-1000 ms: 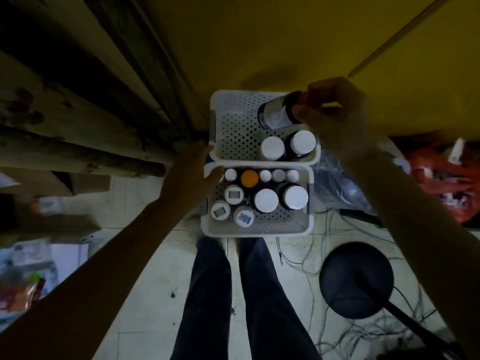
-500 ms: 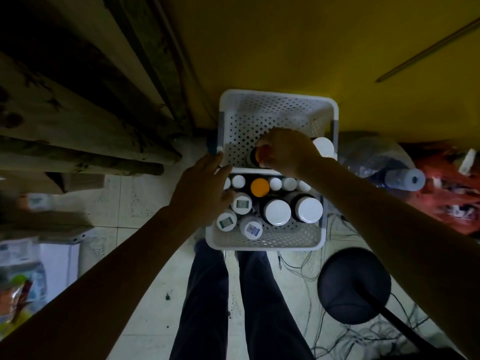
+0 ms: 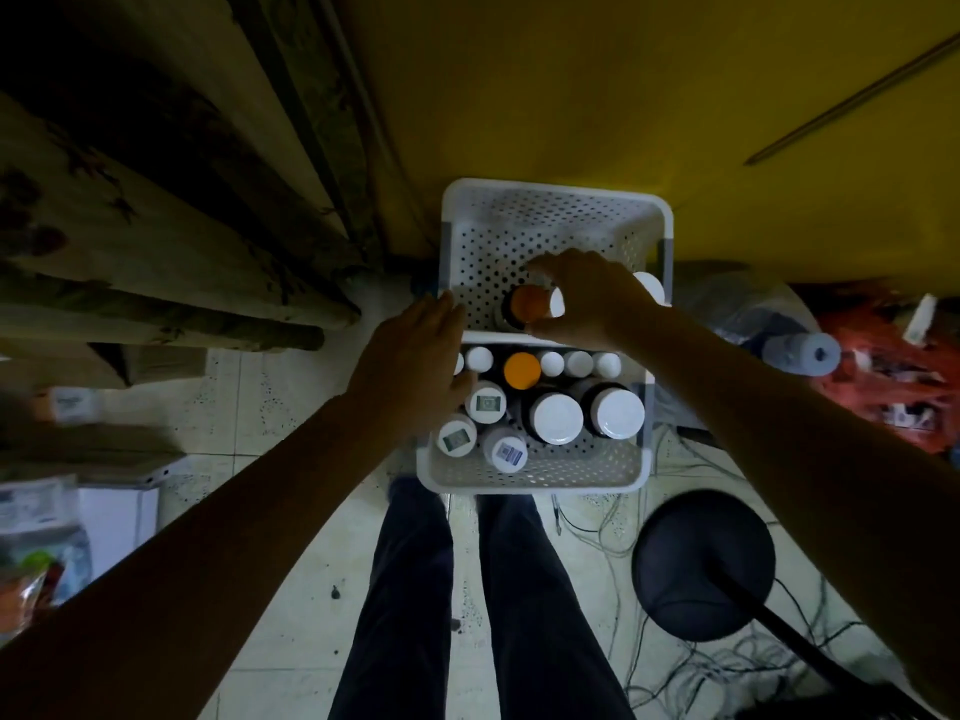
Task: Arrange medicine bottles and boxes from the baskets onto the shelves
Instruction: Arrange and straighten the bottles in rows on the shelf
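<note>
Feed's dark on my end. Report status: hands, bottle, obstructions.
Left hand open, on near basket left edge. Right hand grips orange-capped bottle in far basket. White-capped bottles close beside it.

A pale tiled floor [image 3: 291, 589] carries everything. At five o'clock in the view stands a round dark base [image 3: 704, 563], with loose cables [image 3: 675, 662] tangled about it. At nine o'clock sits a white box [image 3: 117, 517], and at three o'clock lies an orange-red heap [image 3: 893, 376]. What bears the two white baskets [image 3: 535, 472] is hidden.
</note>
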